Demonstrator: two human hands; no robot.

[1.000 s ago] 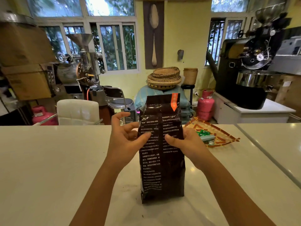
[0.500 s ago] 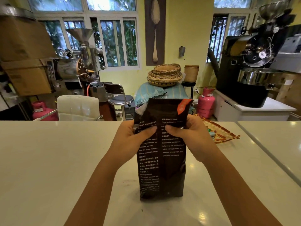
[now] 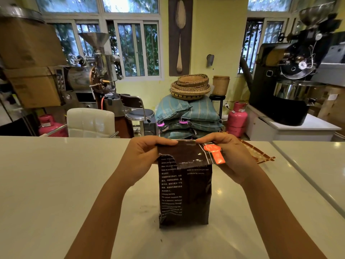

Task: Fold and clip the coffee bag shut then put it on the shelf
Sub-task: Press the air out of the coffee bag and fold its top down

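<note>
**Operator: Visible Body Parts**

Two forearms and two hands are in view. Both forearms are bare from the lower picture edge to the wrist; no sleeve, cuff or glove covers any visible part.

Left hand (image 3: 141, 157): bare. The back of the hand and the knuckles face the camera. The fingernails that show are short. Whether a ring is worn cannot be told, as parts of the fingers are hidden.

Right hand (image 3: 231, 156): bare. The thumb side and the back of the hand show. Part of the palm side is hidden behind a held item.

Wrists: bare on both sides. Each forearm tapers evenly toward its wrist.
</note>
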